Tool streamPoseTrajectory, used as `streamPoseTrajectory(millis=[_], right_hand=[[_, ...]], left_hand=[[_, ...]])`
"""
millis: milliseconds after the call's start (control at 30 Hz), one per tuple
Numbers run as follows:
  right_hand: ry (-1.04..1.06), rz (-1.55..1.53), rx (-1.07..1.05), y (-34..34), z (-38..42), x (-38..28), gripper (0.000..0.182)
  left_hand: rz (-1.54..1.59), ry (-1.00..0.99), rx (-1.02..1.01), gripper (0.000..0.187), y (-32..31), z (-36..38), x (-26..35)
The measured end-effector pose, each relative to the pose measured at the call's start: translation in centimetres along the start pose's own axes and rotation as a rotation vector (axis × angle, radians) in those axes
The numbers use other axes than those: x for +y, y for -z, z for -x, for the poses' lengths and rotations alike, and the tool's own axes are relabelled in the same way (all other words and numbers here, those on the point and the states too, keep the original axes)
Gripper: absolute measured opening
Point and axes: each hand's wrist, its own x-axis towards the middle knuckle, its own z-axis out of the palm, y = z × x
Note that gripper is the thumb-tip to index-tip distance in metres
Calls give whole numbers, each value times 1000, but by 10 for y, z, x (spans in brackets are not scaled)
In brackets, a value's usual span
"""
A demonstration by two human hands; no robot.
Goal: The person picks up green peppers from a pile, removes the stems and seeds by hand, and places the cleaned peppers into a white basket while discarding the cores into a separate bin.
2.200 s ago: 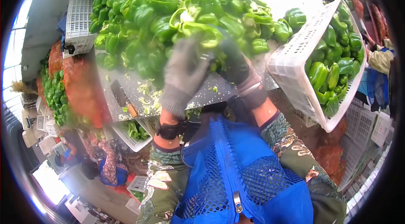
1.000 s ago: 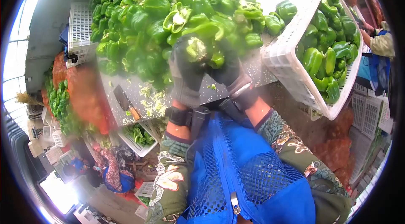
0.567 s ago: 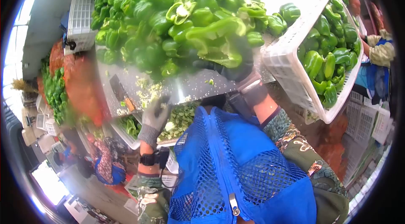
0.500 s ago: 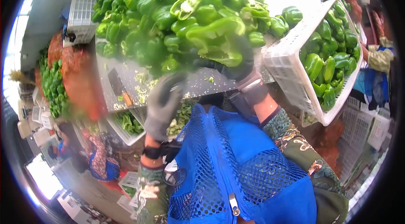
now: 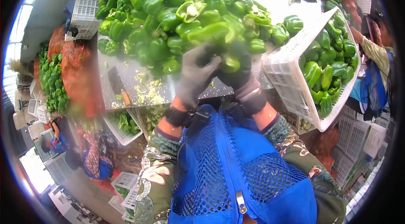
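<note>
My right hand (image 5: 239, 70), in a dark glove, is closed around a green bell pepper piece (image 5: 230, 63) that shows between its fingers. Against the pile, a larger cut-open green bell pepper (image 5: 213, 34) is blurred just above both hands. My left hand (image 5: 197, 71), in a grey glove, has curled fingers pressed up to the pepper, with its thumb side meeting the right hand. Some fingertips are hidden. A big heap of green bell peppers (image 5: 164, 17), some cut open, lies on the metal table (image 5: 168, 87) right beyond the hands.
A white crate (image 5: 282, 72) full of peppers leans at the table's right. A knife with a wooden handle (image 5: 125, 97) lies near scattered seeds on the left. Red mesh sacks (image 5: 80, 76) stand beyond. Another person (image 5: 377, 64) is at far right; others sit at lower left.
My left hand has moved up and right from beside the table edge to the pepper at my right hand. The open pepper has turned, showing less of its inside.
</note>
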Motion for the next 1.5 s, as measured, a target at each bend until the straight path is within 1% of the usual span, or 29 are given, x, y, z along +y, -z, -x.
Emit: streamPoseTrajectory(millis=[33, 67, 100, 133, 167, 200, 233, 267, 300, 333, 367, 400, 433, 467, 533, 567, 600, 700, 733, 833, 900, 967, 1033, 1067, 1100, 1167, 1267, 1367, 1500], right_hand=[[12, 22, -42, 5, -6, 2, 48], [25, 43, -84, 10, -12, 4, 53], [39, 64, -126, 15, -18, 6, 59], [-346, -314, -19, 13, -15, 12, 58], [-514, -462, 5, 12, -14, 13, 56], [-682, -609, 57, 11, -13, 15, 55], [-626, -528, 13, 9, -17, 18, 53], [-565, -448, -32, 5, -24, 21, 51], [-668, -480, -30, -5, -40, 6, 50], [-773, -513, -23, -14, -55, -9, 48], [-582, -457, -56, -32, -47, -11, 53], [-81, 55, -92, -44, -49, 8, 65], [-201, 151, -135, -54, -51, -21, 76], [-26, 339, -56, -67, -48, -24, 84], [4, 309, -151, -87, -25, -9, 87], [-235, 497, -460, -99, -12, -8, 85], [-315, 245, -339, -97, -5, 13, 85], [-468, 251, -337, -48, -22, -13, 81], [-403, 204, -228, -27, -21, -22, 76], [-147, 254, 54, 81, -20, -73, 74], [-108, 409, 171, 171, -3, -102, 69], [-137, 1070, 163, 273, 19, -140, 62], [-308, 987, 427, 344, 50, -153, 69], [-333, 1429, 343, 387, 67, -157, 72], [-283, 1578, 319, 425, 78, -149, 77], [-395, 1622, 259, 458, 85, -137, 85], [-860, 1652, 108, 481, 97, -136, 95], [-1030, 1628, -134, 505, 107, -160, 100], [-728, 1668, 104, 503, 121, -132, 81]], left_hand=[[193, 153, -12, 15, 6, 9, 6], [50, 37, 34, 14, 21, 19, 6], [77, 126, 157, 15, 37, 33, 13], [59, 228, 190, 18, 64, 49, 10], [-51, 330, 109, 20, 103, 69, -20], [-534, 417, -9, 24, 122, 85, -16], [-1171, 385, -260, 32, 154, 107, -59], [-1499, 564, -420, 41, 148, 114, -51], [-1480, 591, -415, 43, 154, 121, -58], [-830, 544, -176, 42, 159, 117, -66], [-163, 481, 18, 43, 158, 113, -75], [-741, 325, -69, 44, 152, 104, -75], [-1293, 79, -127, 46, 143, 86, -70], [-1191, 18, 19, 49, 136, 78, -80], [-962, -145, 282, 58, 121, 62, -96], [-575, -143, 291, 66, 116, 53, -98], [-186, -156, 309, 74, 111, 46, -100], [-519, -272, 139, 66, 83, 32, -88], [-644, -306, 59, 63, 73, 29, -83], [-177, -61, -162, 57, 53, 26, -54], [937, 436, -167, 60, 52, 30, -49], [820, 477, -60, 60, 54, 42, -64], [823, 565, -11, 60, 55, 43, -74], [724, 637, 98, 60, 44, 43, -69], [733, 646, 83, 60, 34, 39, -67], [739, 667, 57, 60, 13, 31, -64], [649, 665, 38, 60, -20, 17, -48], [603, 636, 2, 60, -39, 14, -43], [619, 649, -18, 56, -59, 20, -40]])
